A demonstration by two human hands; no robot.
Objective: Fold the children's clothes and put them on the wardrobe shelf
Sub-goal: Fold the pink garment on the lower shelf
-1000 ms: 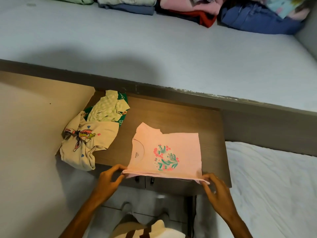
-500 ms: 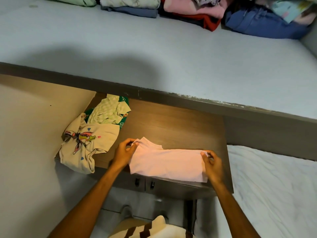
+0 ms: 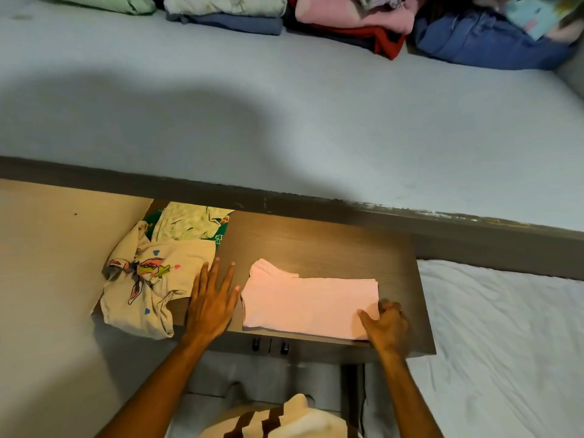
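Observation:
A pink children's T-shirt (image 3: 308, 303) lies folded in half on the small wooden table (image 3: 316, 245), print hidden inside. My right hand (image 3: 385, 327) pinches its near right corner. My left hand (image 3: 211, 301) rests flat and open on the table just left of the shirt, fingers spread. A crumpled cream shirt with a cartoon print (image 3: 148, 279) lies at the table's left end, hanging partly over the edge. Behind it sits a pale green checked garment (image 3: 189, 222).
A wide pale shelf (image 3: 284, 121) stretches above the table, with stacks of folded clothes (image 3: 347, 20) along its back. A beige panel (image 3: 57, 248) stands at left. A bed with a white sheet (image 3: 505, 343) is at right.
The pink shirt was folded in half, its near hem brought up over the print. My left hand has let go and moved left onto the table; my right hand slid to the near right corner.

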